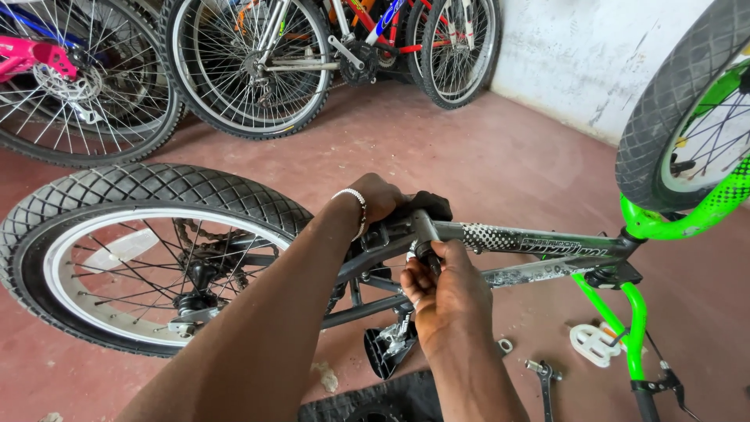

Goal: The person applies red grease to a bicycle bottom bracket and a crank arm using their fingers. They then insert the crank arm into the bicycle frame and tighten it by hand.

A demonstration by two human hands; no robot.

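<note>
A small bicycle with a grey frame (547,238) stands upside down on the red floor. My left hand (373,197), a beaded bracelet on its wrist, is closed over a black pedal (426,205) at the crank. Just below it, my right hand (444,291) grips a silver bar (424,232) that runs up to that pedal; I cannot tell whether the bar is the crank arm or a spanner. The rear wheel (101,191) with its knobbly tyre lies to the left. At the right, the front wheel (664,117) sits in a bright green fork (687,221).
A white pedal (594,344), a wrench (544,377) and a small metal ring (505,345) lie on the floor at lower right. The black saddle (387,348) rests under the frame. Several bicycles (258,62) lean at the back by a white wall (586,47).
</note>
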